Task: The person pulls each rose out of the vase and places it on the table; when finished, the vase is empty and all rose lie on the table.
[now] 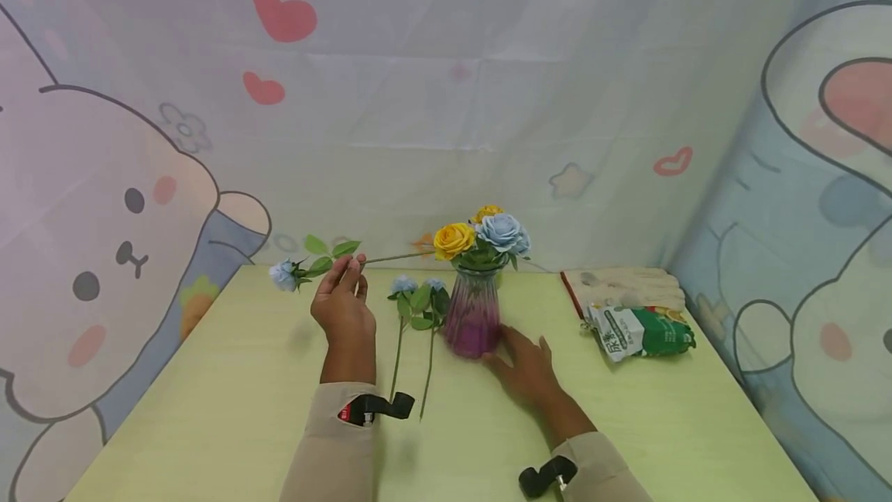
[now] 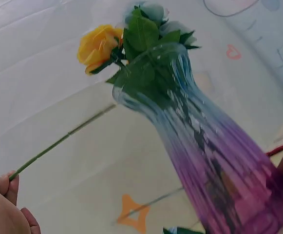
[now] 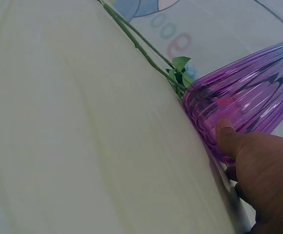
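Observation:
In the head view, my left hand (image 1: 344, 308) pinches the stem of a blue artificial rose (image 1: 283, 276). That rose lies sideways in the air, bloom to the left, its bare stem end pointing toward the vase. The glass vase (image 1: 474, 312), purple at the base and bluish at the neck, stands upright on the table. Yellow roses (image 1: 454, 241) and blue roses (image 1: 503, 232) fill its mouth. My right hand (image 1: 526, 366) holds the vase low on its right side; in the right wrist view, its thumb (image 3: 227, 136) lies against the purple glass.
Two more blue roses (image 1: 404, 285) lie on the table (image 1: 230, 409) left of the vase, stems toward me. At the back right are pale gloves (image 1: 630, 285) with a red edge and a green and white packet (image 1: 644, 333). A printed cloth (image 1: 432, 99) hangs behind.

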Action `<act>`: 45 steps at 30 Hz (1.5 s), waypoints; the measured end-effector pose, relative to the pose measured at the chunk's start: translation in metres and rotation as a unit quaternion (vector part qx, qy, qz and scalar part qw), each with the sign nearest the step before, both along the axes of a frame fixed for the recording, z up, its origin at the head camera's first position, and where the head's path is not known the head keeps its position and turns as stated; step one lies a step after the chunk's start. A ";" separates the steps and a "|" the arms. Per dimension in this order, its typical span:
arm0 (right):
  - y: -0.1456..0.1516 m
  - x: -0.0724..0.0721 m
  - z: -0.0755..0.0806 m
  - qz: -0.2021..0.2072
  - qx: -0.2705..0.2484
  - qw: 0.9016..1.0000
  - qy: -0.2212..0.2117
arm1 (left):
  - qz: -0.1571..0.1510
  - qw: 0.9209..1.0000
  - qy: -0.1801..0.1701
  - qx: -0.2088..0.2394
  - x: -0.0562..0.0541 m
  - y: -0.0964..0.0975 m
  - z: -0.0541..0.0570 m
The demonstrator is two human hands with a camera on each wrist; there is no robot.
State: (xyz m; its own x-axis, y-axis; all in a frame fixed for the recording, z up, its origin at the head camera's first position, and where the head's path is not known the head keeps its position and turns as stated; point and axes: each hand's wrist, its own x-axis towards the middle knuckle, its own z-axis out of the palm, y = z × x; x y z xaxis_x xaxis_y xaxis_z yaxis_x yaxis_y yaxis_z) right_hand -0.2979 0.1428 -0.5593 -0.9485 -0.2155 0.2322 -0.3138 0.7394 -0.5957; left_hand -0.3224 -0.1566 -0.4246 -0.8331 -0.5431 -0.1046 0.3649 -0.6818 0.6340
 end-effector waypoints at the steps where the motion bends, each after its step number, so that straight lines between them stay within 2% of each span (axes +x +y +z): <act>1: 0.000 0.000 0.000 0.000 -0.001 1.000 0.003 | -0.001 1.000 -0.003 -0.004 0.000 -0.004 -0.001; 4: -0.001 -0.001 0.001 0.003 -0.004 1.000 0.005 | -0.014 0.999 -0.016 -0.031 -0.001 -0.015 -0.009; 7: -0.002 0.000 0.002 0.003 -0.004 1.000 0.007 | -0.045 0.994 -0.030 -0.093 -0.002 -0.028 -0.020; 9: -0.002 0.002 0.004 0.003 -0.006 1.000 0.004 | -0.074 0.985 -0.044 -0.153 -0.002 -0.035 -0.027; 11: -0.003 0.003 0.005 0.004 -0.007 1.000 0.007 | -0.109 0.969 -0.057 -0.213 -0.002 -0.043 -0.034; 13: -0.004 0.004 0.006 0.005 -0.008 1.000 0.006 | -0.146 0.947 -0.073 -0.277 -0.002 -0.051 -0.041; 18: -0.004 0.003 0.005 0.004 -0.001 1.000 0.002 | -0.231 0.871 -0.097 -0.423 -0.001 -0.069 -0.058; 20: -0.003 0.003 0.004 0.002 0.000 1.000 0.002 | -0.252 0.845 -0.101 -0.460 -0.001 -0.074 -0.065; 24: -0.002 0.002 0.002 0.000 -0.001 1.000 0.009 | -0.260 0.809 -0.095 -0.519 -0.002 -0.078 -0.079; 28: -0.001 0.001 0.001 0.001 -0.003 1.000 0.015 | -0.247 0.774 -0.088 -0.577 -0.005 -0.078 -0.092; 32: 0.000 -0.001 -0.001 0.001 0.000 1.000 0.012 | -0.246 0.742 -0.077 -0.619 -0.007 -0.078 -0.102; 36: 0.000 -0.002 -0.002 0.000 -0.002 1.000 0.010 | -0.228 0.705 -0.073 -0.668 -0.009 -0.079 -0.111; 37: 0.000 -0.002 -0.003 0.001 -0.003 1.000 0.010 | -0.220 0.699 -0.074 -0.676 -0.009 -0.079 -0.113; 39: 0.000 -0.003 -0.004 0.001 -0.001 1.000 0.007 | -0.199 0.693 -0.080 -0.688 -0.009 -0.080 -0.116; 42: 0.001 -0.004 -0.006 0.000 0.002 1.000 0.013 | -0.169 0.694 -0.082 -0.695 -0.008 -0.080 -0.118; 43: 0.001 -0.004 -0.007 0.000 0.002 1.000 0.015 | -0.163 0.698 -0.080 -0.693 -0.007 -0.080 -0.118; 45: 0.001 -0.004 -0.007 0.000 0.003 1.000 0.021 | -0.151 0.699 -0.079 -0.694 -0.008 -0.080 -0.118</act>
